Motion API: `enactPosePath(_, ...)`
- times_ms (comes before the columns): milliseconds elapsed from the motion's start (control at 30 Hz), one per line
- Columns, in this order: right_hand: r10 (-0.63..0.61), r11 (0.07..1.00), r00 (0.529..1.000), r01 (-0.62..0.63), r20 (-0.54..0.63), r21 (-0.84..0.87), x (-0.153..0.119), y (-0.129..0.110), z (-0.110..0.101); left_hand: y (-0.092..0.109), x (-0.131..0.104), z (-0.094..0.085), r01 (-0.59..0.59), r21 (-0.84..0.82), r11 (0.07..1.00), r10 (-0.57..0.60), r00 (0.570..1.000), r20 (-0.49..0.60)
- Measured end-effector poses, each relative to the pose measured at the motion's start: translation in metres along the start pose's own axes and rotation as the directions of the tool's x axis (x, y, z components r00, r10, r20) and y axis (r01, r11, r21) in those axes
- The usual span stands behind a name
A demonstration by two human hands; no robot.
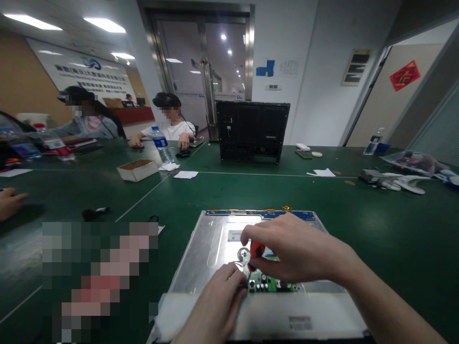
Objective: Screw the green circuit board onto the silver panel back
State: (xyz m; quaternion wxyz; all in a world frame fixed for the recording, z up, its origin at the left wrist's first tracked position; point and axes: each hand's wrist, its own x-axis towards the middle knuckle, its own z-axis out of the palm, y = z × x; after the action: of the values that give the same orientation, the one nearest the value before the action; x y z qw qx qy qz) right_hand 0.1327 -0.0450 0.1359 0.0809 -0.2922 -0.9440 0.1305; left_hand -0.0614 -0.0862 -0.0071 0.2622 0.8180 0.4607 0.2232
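In my right hand is a screwdriver with a red and black handle, its shaft pointing down at the left edge of a green circuit board. Beside the screwdriver's tip, my left hand has its fingers curled together; whatever they hold, if anything, is hidden. The board sits on the silver metal back of a flat display panel. A narrow blue circuit strip runs along the panel's far edge, and a pale band crosses its near side.
Beyond the panel, a black monitor housing stands on the green table. A cardboard box and a water bottle are left of it. At right lie grey and white parts. Two people sit opposite; another person's hand shows at left.
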Motion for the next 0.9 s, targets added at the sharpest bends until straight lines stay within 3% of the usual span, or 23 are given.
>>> enactPosePath(233,-0.044,0.999,0.999,0.043,-0.016,-0.022,0.0027,0.0015,0.0059,-0.0036,0.0007,0.0033,-0.020,-0.009,1.000,0.020,1.000,-0.006)
enactPosePath(900,-0.024,1.000,0.999,0.025,0.048,-0.016,-0.0049,-0.0032,-0.0013,0.0024,-0.0012,0.0021,-0.018,0.027,0.999,0.019,1.000,-0.008)
